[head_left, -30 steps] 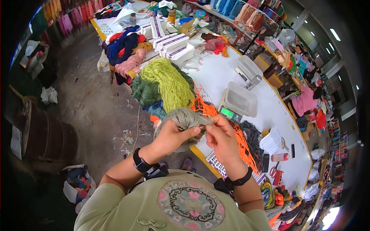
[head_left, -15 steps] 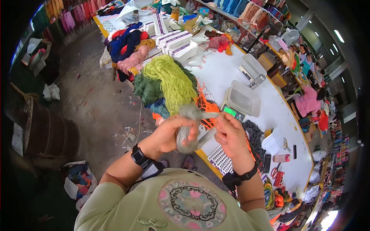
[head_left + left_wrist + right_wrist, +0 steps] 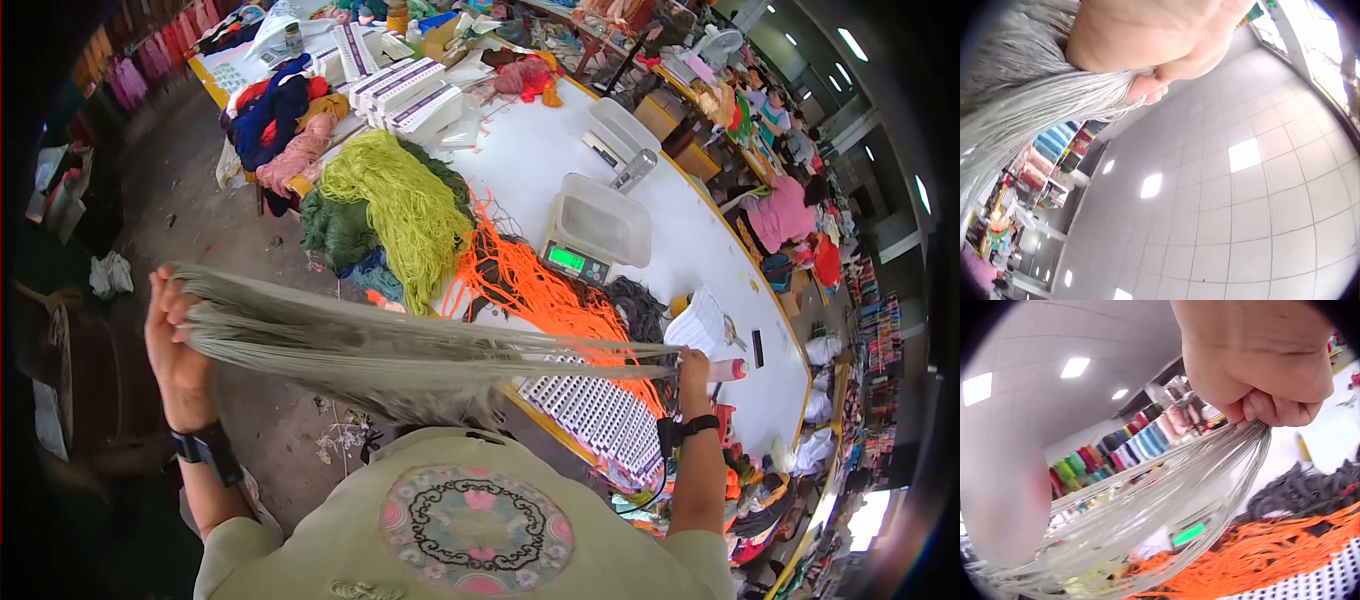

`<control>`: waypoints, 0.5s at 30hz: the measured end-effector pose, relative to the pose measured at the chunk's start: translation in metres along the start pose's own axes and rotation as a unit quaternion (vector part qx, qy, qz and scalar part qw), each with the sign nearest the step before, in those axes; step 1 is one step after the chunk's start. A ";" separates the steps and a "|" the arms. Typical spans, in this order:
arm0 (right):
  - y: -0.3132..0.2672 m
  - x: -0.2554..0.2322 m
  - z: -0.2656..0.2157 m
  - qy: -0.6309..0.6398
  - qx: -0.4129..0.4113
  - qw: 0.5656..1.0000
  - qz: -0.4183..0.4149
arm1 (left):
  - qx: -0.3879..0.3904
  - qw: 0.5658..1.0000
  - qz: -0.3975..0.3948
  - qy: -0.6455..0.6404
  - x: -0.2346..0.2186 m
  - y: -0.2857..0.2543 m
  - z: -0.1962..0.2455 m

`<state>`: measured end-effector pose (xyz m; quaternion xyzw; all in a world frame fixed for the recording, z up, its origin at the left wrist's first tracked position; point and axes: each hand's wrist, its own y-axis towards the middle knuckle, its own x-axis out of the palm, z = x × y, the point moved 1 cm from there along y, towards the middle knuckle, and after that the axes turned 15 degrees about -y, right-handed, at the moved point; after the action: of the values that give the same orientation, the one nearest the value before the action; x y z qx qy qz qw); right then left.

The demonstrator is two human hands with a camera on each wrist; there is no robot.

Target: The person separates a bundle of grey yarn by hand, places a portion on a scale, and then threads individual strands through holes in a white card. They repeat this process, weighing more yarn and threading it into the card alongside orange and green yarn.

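Note:
A long hank of grey-green yarn (image 3: 340, 335) is stretched between both hands, across the front of the person's body. At the left side of the head view, the left hand (image 3: 178, 345) is raised with its fingers inside the hank's wide end. In the left wrist view strands (image 3: 1041, 106) pass over the fingers of the left hand (image 3: 1147, 37). The right hand (image 3: 692, 378) grips the narrow end; in the right wrist view the right hand (image 3: 1260, 362) is a fist, with the strands (image 3: 1179, 475) gathered beneath it and fanning out leftward.
Below the hank, orange yarn (image 3: 540, 290) and a white perforated sheet (image 3: 600, 415) lie on the white table (image 3: 520, 165). A scale (image 3: 575, 262) bears a clear tray (image 3: 603, 220). Lime yarn (image 3: 395, 200), white boxes (image 3: 405, 90) and a pink bottle (image 3: 728, 370) are also there.
The hands have moved far apart, left hand to the left and right hand to the right. The yarn, bunched between them before, is now drawn out long.

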<state>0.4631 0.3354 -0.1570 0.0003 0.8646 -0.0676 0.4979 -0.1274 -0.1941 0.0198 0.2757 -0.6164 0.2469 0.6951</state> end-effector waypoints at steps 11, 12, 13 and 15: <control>0.077 -0.084 0.073 -0.329 -0.002 0.928 0.172 | 0.205 0.965 0.022 0.163 -0.087 0.041 0.249; 0.089 -0.091 0.088 -0.329 -0.001 0.929 0.171 | 0.204 0.965 0.023 0.164 -0.088 0.039 0.264; 0.099 -0.098 0.105 -0.311 0.035 0.935 0.163 | 0.285 0.931 0.069 0.218 -0.089 0.032 0.277; 0.125 -0.103 0.135 -0.267 0.058 0.947 0.170 | 0.347 0.906 0.080 0.227 -0.094 0.021 0.304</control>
<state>0.6398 0.4498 -0.1496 0.1580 0.6814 -0.0292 0.7140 -0.3716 -0.3878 -0.0447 0.3853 -0.3372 0.5560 0.6548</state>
